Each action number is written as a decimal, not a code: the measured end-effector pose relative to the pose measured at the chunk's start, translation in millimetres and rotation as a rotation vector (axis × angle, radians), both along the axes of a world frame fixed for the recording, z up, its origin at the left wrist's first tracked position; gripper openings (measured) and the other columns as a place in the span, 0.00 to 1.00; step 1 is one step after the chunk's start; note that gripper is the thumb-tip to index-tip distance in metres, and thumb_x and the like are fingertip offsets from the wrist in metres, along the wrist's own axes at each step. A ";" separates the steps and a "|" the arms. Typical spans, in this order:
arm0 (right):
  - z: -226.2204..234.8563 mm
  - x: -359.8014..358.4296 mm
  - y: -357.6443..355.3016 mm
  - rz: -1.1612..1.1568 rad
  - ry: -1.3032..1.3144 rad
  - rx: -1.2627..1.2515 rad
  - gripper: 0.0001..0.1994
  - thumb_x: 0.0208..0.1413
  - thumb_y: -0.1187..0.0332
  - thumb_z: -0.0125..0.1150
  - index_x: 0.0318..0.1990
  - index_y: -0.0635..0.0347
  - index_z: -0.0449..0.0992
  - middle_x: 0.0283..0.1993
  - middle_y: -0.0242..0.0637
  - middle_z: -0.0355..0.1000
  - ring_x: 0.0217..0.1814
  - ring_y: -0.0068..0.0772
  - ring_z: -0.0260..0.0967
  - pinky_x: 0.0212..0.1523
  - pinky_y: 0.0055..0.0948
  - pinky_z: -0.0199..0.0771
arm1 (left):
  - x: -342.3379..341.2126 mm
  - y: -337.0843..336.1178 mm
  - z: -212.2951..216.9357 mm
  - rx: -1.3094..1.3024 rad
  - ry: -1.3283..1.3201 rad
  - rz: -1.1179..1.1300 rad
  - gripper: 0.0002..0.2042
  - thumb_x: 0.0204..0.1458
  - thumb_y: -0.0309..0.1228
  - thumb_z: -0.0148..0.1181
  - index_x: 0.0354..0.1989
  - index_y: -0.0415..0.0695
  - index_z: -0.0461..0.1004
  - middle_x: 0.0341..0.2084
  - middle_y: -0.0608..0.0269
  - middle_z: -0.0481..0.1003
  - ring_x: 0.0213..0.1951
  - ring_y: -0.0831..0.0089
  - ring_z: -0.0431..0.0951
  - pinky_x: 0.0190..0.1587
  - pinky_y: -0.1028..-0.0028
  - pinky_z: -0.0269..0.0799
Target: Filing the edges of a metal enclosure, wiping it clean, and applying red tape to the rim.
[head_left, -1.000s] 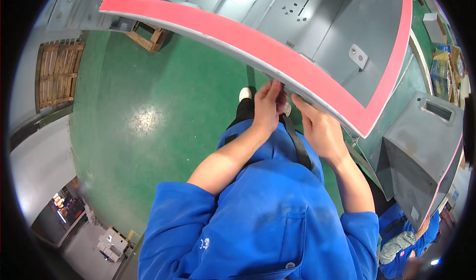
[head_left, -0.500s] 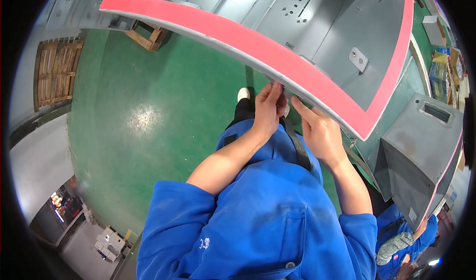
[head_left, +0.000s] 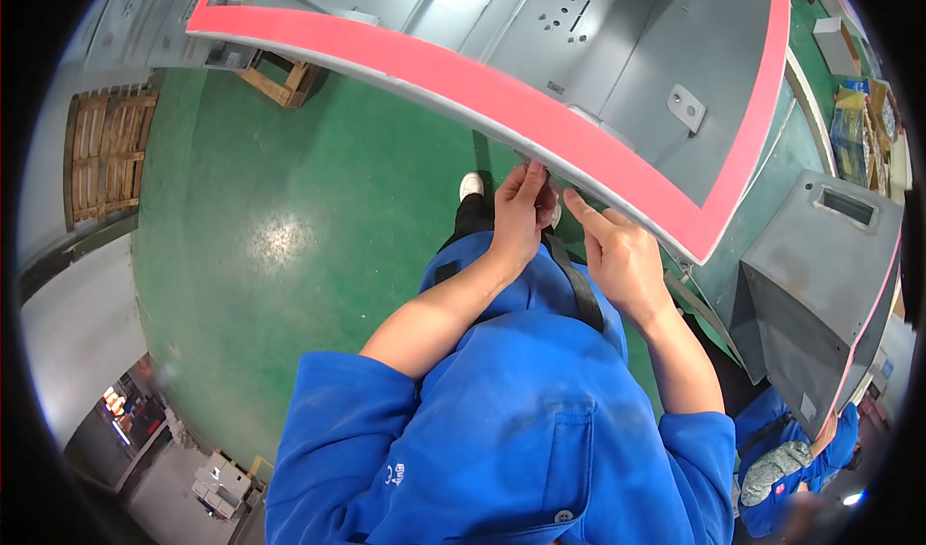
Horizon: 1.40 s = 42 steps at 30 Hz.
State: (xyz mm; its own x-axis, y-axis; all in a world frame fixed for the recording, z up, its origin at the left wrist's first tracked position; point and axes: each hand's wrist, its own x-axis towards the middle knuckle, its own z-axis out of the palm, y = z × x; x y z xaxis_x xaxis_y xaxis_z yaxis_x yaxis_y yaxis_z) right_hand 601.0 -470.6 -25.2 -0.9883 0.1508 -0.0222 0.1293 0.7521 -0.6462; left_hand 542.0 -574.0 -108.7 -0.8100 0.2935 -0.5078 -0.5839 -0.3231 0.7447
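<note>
Seen from the head camera, a large grey sheet-metal panel with a broad red strip along its near edge and down its right side arches across the top of the picture, above the person's chest. Both bare forearms rise out of rolled blue sleeves to the underside of that red edge, near its middle. The left hand is curled narrow, its fingertips pinched up against the lower lip of the panel; whether a small part sits between them cannot be told, because the fingers cover the spot. The right hand lies just beside it, touching or nearly touching it, with the forefinger stretched out and pressed onto the panel's rim and the other fingers loosely folded; it holds nothing that shows. A dark strap crosses the blue jacket below the hands. Under the panel the green floor shines, with one white shoe tip on it. A wooden pallet lies at the far left. To the right stands a second grey housing with a red edge, and at the lower right another person in blue wears a grey glove.
</note>
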 end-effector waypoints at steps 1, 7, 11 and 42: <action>0.0 -0.3 -0.8 -0.006 -0.014 -0.008 0.20 0.42 0.80 0.51 0.45 0.55 0.72 0.17 0.38 0.61 0.20 0.37 0.61 0.26 0.35 0.63 | -3.2 -0.9 -8.5 -0.126 0.148 -0.042 0.14 0.54 0.40 0.48 0.19 0.47 0.63 0.10 0.73 0.60 0.11 0.87 0.54 0.12 0.85 0.44; 4.2 2.9 3.8 0.028 -0.084 0.048 0.19 0.42 0.80 0.51 0.45 0.54 0.73 0.16 0.38 0.61 0.20 0.38 0.62 0.25 0.35 0.63 | 0.5 0.9 4.9 0.101 -0.144 0.031 0.14 0.54 0.40 0.48 0.19 0.47 0.63 0.10 0.72 0.60 0.11 0.87 0.54 0.12 0.85 0.45; -1.0 -2.4 -3.1 0.032 -0.043 0.118 0.21 0.42 0.80 0.51 0.47 0.53 0.71 0.16 0.38 0.62 0.20 0.39 0.63 0.25 0.35 0.64 | -4.8 -4.3 -4.1 -0.102 0.079 -0.077 0.15 0.54 0.40 0.48 0.19 0.48 0.63 0.10 0.72 0.60 0.11 0.87 0.54 0.12 0.85 0.45; -3.5 21.3 -36.0 -0.255 -0.112 -0.488 0.17 0.50 0.78 0.44 0.50 0.66 0.64 0.30 0.50 0.68 0.30 0.45 0.68 0.33 0.29 0.67 | -10.6 -23.7 -6.3 0.223 -0.162 -0.098 0.12 0.54 0.37 0.47 0.23 0.45 0.67 0.13 0.67 0.65 0.13 0.84 0.59 0.13 0.85 0.48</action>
State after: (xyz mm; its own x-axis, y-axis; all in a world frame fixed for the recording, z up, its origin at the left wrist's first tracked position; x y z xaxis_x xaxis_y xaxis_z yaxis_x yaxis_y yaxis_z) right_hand 622.3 -506.6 -28.7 -0.9097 0.3304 -0.2515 0.3553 0.3057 -0.8834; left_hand 531.4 -597.7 -115.0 -0.6860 0.4854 -0.5420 -0.7258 -0.4046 0.5563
